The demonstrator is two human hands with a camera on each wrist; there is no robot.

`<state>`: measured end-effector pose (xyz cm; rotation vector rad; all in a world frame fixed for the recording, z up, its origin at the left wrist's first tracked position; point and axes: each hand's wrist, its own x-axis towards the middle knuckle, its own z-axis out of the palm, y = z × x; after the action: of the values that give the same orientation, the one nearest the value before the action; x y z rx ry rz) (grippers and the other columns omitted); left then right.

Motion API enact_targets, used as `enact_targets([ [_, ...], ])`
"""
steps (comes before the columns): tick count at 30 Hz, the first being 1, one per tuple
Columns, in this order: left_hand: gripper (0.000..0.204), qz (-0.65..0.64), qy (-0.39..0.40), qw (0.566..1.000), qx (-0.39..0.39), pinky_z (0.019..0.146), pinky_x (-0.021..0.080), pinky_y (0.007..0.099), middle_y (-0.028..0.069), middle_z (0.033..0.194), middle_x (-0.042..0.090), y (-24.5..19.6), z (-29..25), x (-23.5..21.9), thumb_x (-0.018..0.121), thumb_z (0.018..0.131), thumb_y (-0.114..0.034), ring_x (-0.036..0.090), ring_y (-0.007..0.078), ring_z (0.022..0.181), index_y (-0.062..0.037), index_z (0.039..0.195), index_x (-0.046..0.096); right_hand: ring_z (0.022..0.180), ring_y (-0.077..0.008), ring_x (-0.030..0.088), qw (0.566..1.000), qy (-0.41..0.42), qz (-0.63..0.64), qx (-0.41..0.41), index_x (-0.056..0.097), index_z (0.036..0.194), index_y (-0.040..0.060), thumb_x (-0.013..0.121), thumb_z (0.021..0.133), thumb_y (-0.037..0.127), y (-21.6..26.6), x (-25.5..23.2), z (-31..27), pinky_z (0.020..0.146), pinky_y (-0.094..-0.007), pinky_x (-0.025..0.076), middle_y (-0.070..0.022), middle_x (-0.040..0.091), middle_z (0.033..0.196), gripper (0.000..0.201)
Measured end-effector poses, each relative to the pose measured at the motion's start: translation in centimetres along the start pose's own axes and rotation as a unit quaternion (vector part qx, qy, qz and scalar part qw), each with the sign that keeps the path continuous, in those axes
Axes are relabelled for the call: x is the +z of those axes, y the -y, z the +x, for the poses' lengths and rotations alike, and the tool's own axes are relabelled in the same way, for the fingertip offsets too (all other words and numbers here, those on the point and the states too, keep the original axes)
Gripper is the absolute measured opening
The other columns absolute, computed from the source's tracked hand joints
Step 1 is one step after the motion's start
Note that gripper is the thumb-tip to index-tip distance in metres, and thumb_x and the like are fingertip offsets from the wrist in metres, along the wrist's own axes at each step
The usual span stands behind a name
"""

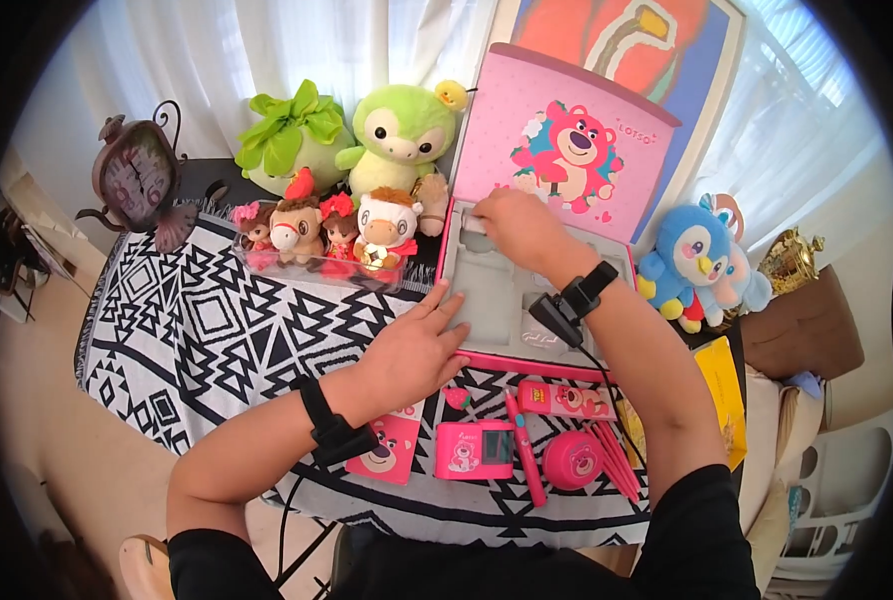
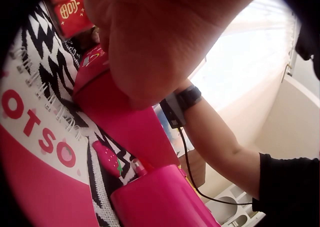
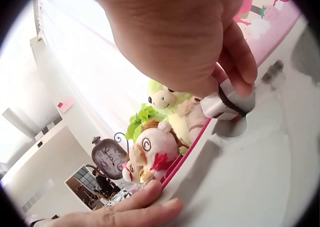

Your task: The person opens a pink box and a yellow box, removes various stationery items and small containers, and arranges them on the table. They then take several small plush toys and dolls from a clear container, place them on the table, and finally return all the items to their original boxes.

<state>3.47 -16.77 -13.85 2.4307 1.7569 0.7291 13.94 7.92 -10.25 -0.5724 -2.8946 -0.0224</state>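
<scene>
An open pink box with a grey moulded tray stands on the patterned cloth, its lid raised at the back. In the tray's upper left corner, my right hand pinches a small whitish block with a dark band, tilted at a recess in the right wrist view. My left hand rests on the box's front left edge, fingers spread over the tray. Near the left wrist lie a pink notebook and a pink device with a small screen.
Plush toys and a clear tray of small dolls stand left of the box, a clock further left. A blue plush sits at right. A pink pen, round pink case and pink sticks lie in front.
</scene>
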Motion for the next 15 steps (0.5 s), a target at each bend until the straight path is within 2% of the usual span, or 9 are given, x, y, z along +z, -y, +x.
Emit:
enact_targets([
  [4, 0.042, -0.001, 0.005, 1.0, -0.006, 0.116, 0.039, 0.0457, 0.0266, 0.147, 0.049, -0.1, 0.1, 0.0, 0.07, 0.091, -0.022, 0.037, 0.0457, 0.145, 0.0022, 0.124, 0.065, 0.093, -0.0364, 0.069, 1.0, -0.009, 0.016, -0.025, 0.073, 0.102, 0.0034, 0.068, 0.087, 0.015, 2.0, -0.4, -1.5, 0.082, -0.0466, 0.056, -0.0176, 0.069, 0.1, 0.019],
  [6, 0.044, 0.007, 0.009, 1.0, -0.006, 0.117, 0.039, 0.0459, 0.0265, 0.148, 0.048, 0.0, 0.0, 0.0, 0.07, 0.091, -0.022, 0.037, 0.0455, 0.146, 0.0026, 0.126, 0.064, 0.088, -0.0376, 0.069, 0.999, 0.016, -0.038, 0.007, 0.072, 0.096, 0.0018, 0.069, 0.086, 0.015, 1.9, -0.3, -1.4, 0.079, -0.0472, 0.056, -0.0194, 0.069, 0.095, 0.017],
  [10, 0.05, 0.004, -0.004, 1.0, -0.011, 0.116, 0.039, 0.0452, 0.0267, 0.149, 0.045, -0.4, -0.5, -0.9, 0.069, 0.091, -0.021, 0.038, 0.0444, 0.145, 0.0037, 0.133, 0.058, 0.09, -0.0351, 0.072, 0.994, 0.034, -0.103, 0.007, 0.074, 0.091, 0.0031, 0.069, 0.083, 0.015, 2.7, -1.4, -1.1, 0.079, -0.0472, 0.057, -0.0192, 0.07, 0.092, 0.015],
  [12, 0.052, 0.001, -0.02, 1.0, -0.019, 0.116, 0.039, 0.0446, 0.0267, 0.149, 0.045, -1.4, -1.6, -1.9, 0.069, 0.09, -0.021, 0.04, 0.0441, 0.143, 0.004, 0.134, 0.057, 0.087, -0.0343, 0.072, 0.995, -0.011, -0.095, 0.002, 0.073, 0.089, 0.0045, 0.069, 0.081, 0.015, 2.3, -2.1, -1.4, 0.076, -0.0447, 0.057, -0.0168, 0.071, 0.089, 0.014],
  [13, 0.054, -0.002, -0.027, 0.999, -0.039, 0.111, 0.043, 0.0449, 0.0259, 0.142, 0.05, -2.0, -2.6, -2.8, 0.071, 0.089, -0.021, 0.047, 0.0433, 0.135, 0.0046, 0.134, 0.057, 0.087, -0.0343, 0.072, 0.995, -0.01, -0.096, 0.003, 0.073, 0.089, 0.0045, 0.069, 0.081, 0.015, 2.3, -2.7, -1.9, 0.076, -0.0447, 0.057, -0.0168, 0.071, 0.089, 0.014],
  [14, 0.056, -0.005, -0.034, 0.998, -0.061, 0.106, 0.047, 0.0451, 0.0251, 0.134, 0.056, -2.5, -3.6, -3.1, 0.072, 0.087, -0.021, 0.054, 0.0426, 0.127, 0.0052, 0.133, 0.057, 0.084, -0.0342, 0.07, 0.997, -0.054, -0.058, 0.003, 0.072, 0.091, 0.0049, 0.069, 0.08, 0.014, 2.5, -3.5, -2.6, 0.073, -0.0451, 0.057, -0.0152, 0.07, 0.091, 0.014],
  [15, 0.056, -0.008, -0.034, 0.997, -0.064, 0.106, 0.047, 0.0451, 0.0251, 0.134, 0.056, -2.7, -4.7, -3.0, 0.072, 0.087, -0.021, 0.054, 0.0426, 0.127, 0.0052, 0.133, 0.057, 0.08, -0.034, 0.069, 0.995, -0.096, -0.019, 0.002, 0.071, 0.092, 0.0054, 0.069, 0.079, 0.013, 2.8, -4.2, -3.4, 0.07, -0.0454, 0.056, -0.0136, 0.07, 0.093, 0.015],
])
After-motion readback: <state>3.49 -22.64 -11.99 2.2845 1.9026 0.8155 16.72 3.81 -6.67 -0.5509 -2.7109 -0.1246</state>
